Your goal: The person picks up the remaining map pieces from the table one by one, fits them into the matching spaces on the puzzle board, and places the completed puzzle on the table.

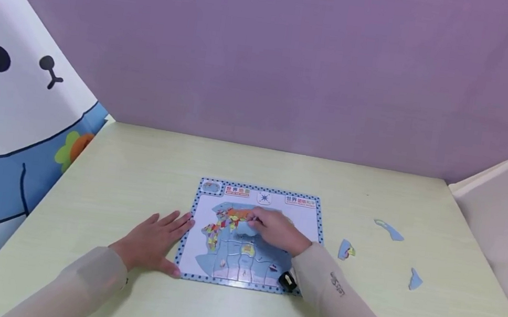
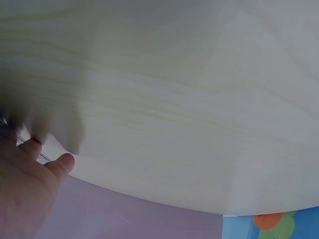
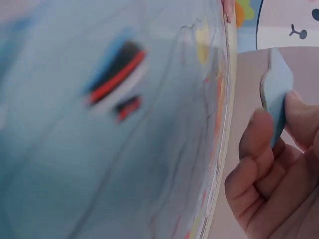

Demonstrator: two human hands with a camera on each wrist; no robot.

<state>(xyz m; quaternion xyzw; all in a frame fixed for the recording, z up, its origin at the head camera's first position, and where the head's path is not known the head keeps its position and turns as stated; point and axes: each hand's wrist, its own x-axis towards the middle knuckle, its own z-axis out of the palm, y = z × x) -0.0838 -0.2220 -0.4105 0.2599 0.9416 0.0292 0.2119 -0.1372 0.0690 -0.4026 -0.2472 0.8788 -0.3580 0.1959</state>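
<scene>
A world map jigsaw board (image 1: 308, 218) with a dotted blue border lies on the table, much of its map filled with pieces. My right hand (image 1: 276, 230) is over the middle of the map. Between thumb and fingers it pinches a light blue puzzle piece (image 3: 279, 87), whose wavy edge shows in the right wrist view. My left hand (image 1: 153, 241) rests spread on the table, its fingertips at the board's left border. In the left wrist view, part of the left hand (image 2: 30, 184) appears at the lower left, its fingers extended.
Three loose puzzle pieces lie to the right of the board: a curved one (image 1: 389, 230), one with coloured patches (image 1: 346, 249) and a small blue one (image 1: 415, 280). A purple backdrop (image 1: 293, 68) rises behind the pale table (image 1: 235, 315). A cartoon-print cloth (image 1: 11, 123) hangs on the left.
</scene>
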